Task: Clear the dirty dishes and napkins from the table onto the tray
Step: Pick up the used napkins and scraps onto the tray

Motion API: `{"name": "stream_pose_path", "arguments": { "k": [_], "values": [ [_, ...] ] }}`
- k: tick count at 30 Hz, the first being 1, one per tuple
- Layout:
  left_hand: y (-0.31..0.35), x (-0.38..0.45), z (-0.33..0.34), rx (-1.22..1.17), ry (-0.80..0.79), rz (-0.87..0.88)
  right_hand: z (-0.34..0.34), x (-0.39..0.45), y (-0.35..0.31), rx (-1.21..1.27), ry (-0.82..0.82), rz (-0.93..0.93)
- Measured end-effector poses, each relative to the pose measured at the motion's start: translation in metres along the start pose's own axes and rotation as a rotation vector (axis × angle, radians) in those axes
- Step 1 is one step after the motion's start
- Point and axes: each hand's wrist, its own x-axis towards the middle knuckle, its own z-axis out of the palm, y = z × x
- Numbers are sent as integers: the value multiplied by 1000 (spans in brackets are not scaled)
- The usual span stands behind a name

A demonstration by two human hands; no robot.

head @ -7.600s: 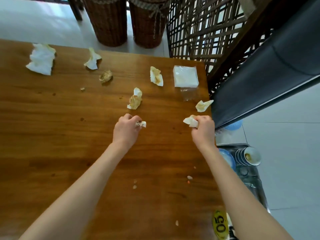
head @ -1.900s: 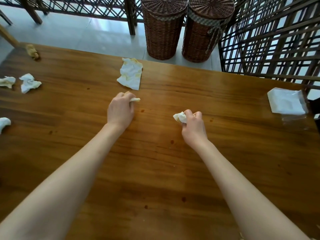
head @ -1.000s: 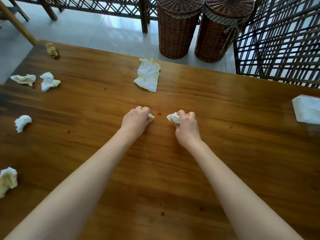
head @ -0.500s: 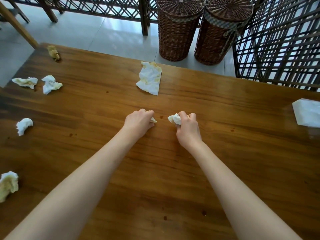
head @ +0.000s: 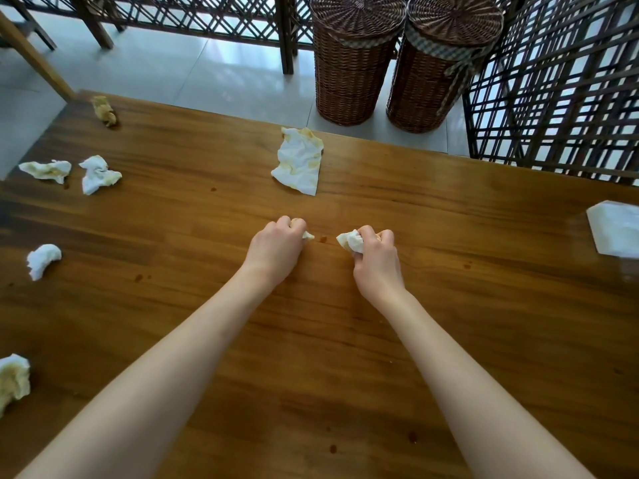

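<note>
Over the wooden table, left hand and right hand clutching crumpled napkins

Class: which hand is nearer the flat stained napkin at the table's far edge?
Left. The left hand lies just below the napkin; the right hand sits farther right.

Left hand has drawn beside right hand.
</note>
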Motion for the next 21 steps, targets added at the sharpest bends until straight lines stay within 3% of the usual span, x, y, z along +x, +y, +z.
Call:
{"name": "stream_pose_path", "arguments": {
  "k": [4,9,14,18,21],
  "values": [
    [-6,37,-12,-101,173,-37,-5,16,-5,12,68,-9],
    [-9,99,-25,-146,250,-56,-8,43,-6,-4,98,0],
    [-15,135,-13,-140,235,-111,-6,68,-10,28,130,11],
    [-21,140,6,-100,135,-76,-3,78,-14,61,147,3],
    [-24,139,12,-126,161,-58,-2,83,-12,76,163,23]
  ]
}}
